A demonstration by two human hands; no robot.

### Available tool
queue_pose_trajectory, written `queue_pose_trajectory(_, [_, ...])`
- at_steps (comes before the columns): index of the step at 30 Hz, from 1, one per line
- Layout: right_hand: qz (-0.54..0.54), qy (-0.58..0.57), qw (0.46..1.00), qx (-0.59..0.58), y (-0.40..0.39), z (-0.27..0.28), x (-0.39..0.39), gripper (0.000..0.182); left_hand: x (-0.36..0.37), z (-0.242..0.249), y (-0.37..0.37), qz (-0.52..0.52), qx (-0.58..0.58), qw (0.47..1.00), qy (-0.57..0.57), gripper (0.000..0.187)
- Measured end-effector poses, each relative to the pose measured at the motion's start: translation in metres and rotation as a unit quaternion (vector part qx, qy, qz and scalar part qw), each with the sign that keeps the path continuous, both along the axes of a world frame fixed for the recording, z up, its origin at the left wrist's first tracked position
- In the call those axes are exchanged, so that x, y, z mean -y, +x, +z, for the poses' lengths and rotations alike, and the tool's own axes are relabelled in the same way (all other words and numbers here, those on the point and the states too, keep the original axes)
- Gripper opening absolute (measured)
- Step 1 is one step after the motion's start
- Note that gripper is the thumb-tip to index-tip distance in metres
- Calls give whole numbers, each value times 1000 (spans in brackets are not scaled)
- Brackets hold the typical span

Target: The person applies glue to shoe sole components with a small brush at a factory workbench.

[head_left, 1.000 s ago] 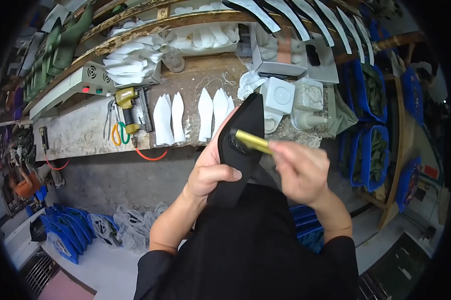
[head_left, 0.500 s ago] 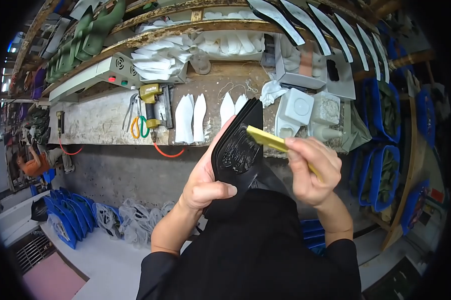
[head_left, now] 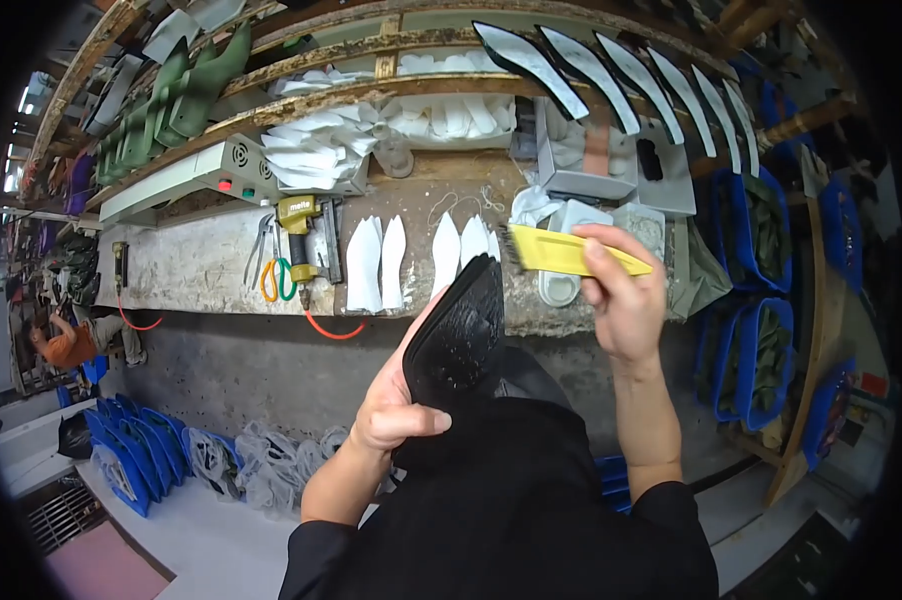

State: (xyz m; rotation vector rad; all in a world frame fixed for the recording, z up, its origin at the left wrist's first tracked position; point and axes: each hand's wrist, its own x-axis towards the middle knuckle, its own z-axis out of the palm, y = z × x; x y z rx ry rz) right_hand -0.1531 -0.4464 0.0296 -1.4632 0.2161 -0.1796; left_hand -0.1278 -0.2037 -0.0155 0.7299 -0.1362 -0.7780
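My left hand [head_left: 391, 415] is closed round a stack of thin black insole-shaped pieces [head_left: 463, 335], thumb at the near end. The top piece has a wet, glossy smear on its face, and the stack's edges fan slightly. In my right hand [head_left: 626, 295] is a flat yellow-handled brush [head_left: 571, 252], pinched between thumb and fingers. Its dark bristles point left, above and to the right of the stack's tip, apart from it. Behind the brush stands a white plastic container [head_left: 559, 288], partly covered by it.
White insoles [head_left: 365, 265] lie on the workbench [head_left: 171, 270] near a yellow nail gun [head_left: 299, 235] and scissors [head_left: 271, 280]. Black-and-white insoles [head_left: 536, 70] hang on the rack above. Blue bins [head_left: 766, 350] stand at right. A person in orange [head_left: 63, 343] is far left.
The brush has lifted off the top black piece and moved up and right. The stack has tilted and shifted slightly down and left in view, still in my left hand.
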Motion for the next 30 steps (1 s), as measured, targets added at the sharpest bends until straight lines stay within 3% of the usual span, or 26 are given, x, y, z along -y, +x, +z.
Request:
queue_pose_trajectory(4, [26, 117, 992, -24, -10, 1, 4, 24, -3, 3, -9, 37, 2, 999, 38, 124])
queue_pose_trajectory(9, [-79, 62, 995, -5, 3, -28, 3, 23, 12, 2, -5, 88, -22, 993, 71, 124])
queue_pose_trajectory(14, [-46, -13, 998, -39, -30, -30, -10, 23, 19, 0, -3, 101, -4, 991, 83, 124])
queue_pose_trajectory(17, [8, -171, 979, 108, -21, 4, 16, 26, 18, -1, 2, 94, -11, 993, 66, 122])
queue_pose_trajectory(18, [20, -221, 964, 146, -24, 11, 20, 27, 17, 0, -3, 83, -21, 994, 64, 121])
queue_pose_trajectory(20, [109, -395, 871, 269, 11, 16, 17, 32, 22, -1, 0, 59, -20, 996, 57, 121])
queue_pose_trajectory(23, [146, -405, 835, 342, 5, 4, -19, 34, 22, 0, 3, 9, -29, 998, 53, 120])
queue_pose_trajectory(26, [181, -388, 847, 316, -5, 16, -30, 35, 22, 1, 6, 32, -66, 996, 53, 120])
queue_pose_trajectory(28, [119, -374, 874, 286, -2, 12, -12, 36, 17, 0, 8, 63, -98, 992, 54, 120])
queue_pose_trajectory(30, [148, -366, 874, 283, 2, -3, -15, 36, 12, -4, -2, 76, -112, 990, 38, 121])
